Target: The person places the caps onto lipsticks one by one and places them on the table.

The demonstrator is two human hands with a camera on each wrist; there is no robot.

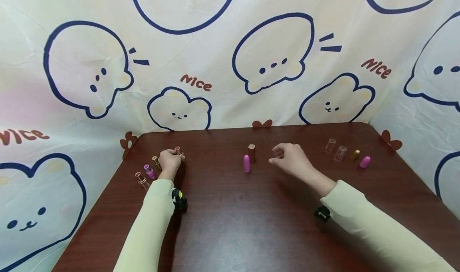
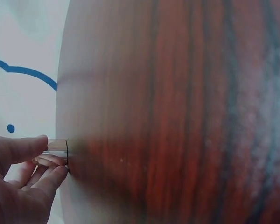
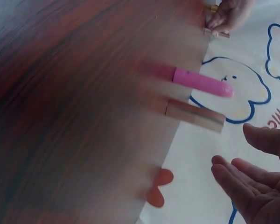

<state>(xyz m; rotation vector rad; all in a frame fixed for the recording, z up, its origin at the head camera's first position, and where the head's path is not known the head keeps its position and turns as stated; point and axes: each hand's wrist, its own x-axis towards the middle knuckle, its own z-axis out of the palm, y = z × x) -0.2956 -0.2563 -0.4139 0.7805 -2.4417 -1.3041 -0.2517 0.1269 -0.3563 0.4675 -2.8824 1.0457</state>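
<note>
Bear-printed cloth backs the tabletop. At far left the left hand pinches a coppery tube, three other tubes beside it. A pink tube and a brown tube stand between that and the right hand, thumb apart from fingers, holding nothing; beyond are clear cylinders, gold and pink pieces.

The cartoon-printed backdrop carries the word "Nice" three times in the head view, in reddish-brown lettering: once left of centre, once at the right, and once at the far left edge. The right wrist view shows part of one such word, turned askew.
</note>
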